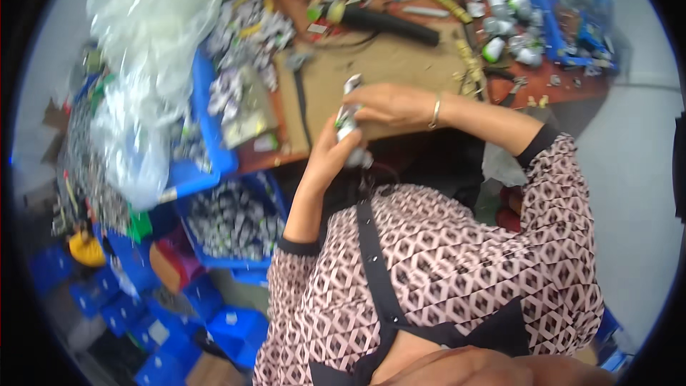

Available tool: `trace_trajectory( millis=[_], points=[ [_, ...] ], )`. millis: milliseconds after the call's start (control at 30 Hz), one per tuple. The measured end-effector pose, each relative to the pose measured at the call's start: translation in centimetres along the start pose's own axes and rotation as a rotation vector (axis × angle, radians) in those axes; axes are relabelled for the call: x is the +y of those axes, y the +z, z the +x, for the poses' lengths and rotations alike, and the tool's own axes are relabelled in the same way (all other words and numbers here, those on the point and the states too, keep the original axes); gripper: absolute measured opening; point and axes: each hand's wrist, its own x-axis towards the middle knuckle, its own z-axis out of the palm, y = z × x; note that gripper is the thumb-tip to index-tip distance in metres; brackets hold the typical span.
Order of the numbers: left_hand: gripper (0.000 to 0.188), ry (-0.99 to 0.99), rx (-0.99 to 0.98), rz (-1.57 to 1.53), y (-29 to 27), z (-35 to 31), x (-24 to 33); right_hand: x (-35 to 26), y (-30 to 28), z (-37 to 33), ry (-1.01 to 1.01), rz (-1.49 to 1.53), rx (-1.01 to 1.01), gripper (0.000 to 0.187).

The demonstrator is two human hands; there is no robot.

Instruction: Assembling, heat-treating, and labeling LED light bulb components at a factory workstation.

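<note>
Small white piece point(347, 130) with a green patch: between the two hands, over the near edge of the surface point(582, 87). Long axis runs roughly away from the body, leaning slightly. Left hand point(330, 154) closed on its nearer part; right hand point(389, 105) reaches across from the right, fingers bent onto it farther up. Both in contact, so neither is clearly nearer. Blur: cannot tell whether it is one part or several. Outline narrow, roughly cylindrical, glossy.

Beneath and beyond: flat, matte brown board point(411, 64). Toward the far edge, a black rod-shaped tool point(389, 23), smooth, pale collar at its left end.

Left end of surface: heap of crumpled-looking white pieces point(250, 21); blue plastic tray point(223, 161) at the near left corner; translucent, wrinkled plastic bag point(153, 14) over it. Far right: rounded grey-white parts point(500, 7), some green, beside another blue tray point(552, 14).

Below the near left corner: many small grey-and-white pieces point(232, 221) in a blue bin.
</note>
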Motion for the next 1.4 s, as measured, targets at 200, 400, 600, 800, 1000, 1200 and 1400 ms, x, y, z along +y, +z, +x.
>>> trace_trajectory(
  millis=[200, 400, 600, 800, 1000, 1200, 1400],
  points=[
    [0.025, -0.041, -0.011, 0.028, -0.7, -0.6, 0.7, -0.4, -7.9, -0.2, 0.429, 0.452, -0.118, 0.044],
    [0.028, -0.032, -0.004, -0.072, -0.2, -0.3, 1.1, 6.4, -21.1, 5.1, 0.467, 0.209, 0.06, 0.048],
    [0.028, -0.032, 0.007, -0.081, -0.2, -0.6, 1.4, 6.6, -27.4, 12.5, 0.534, -0.156, 0.577, 0.036],
    [0.03, 0.214, 0.107, -0.229, 0.0, 0.0, 1.0, 4.4, -17.0, 9.3, 0.06, -0.372, 0.459, 0.031],
    [0.035, 0.532, 0.181, -0.272, 1.5, 1.2, 4.4, -6.0, -2.5, 1.6, 0.504, 0.624, -0.055, 0.04],
    [0.048, 0.545, 0.004, -0.209, -0.7, -0.3, 4.4, -7.2, 0.4, 1.4, 0.442, 0.759, -0.079, 0.034],
    [0.046, 0.589, -0.004, -0.413, -0.4, -1.2, 3.3, -8.8, 2.7, 1.3, 0.454, 0.773, 0.151, 0.031]
  ],
)
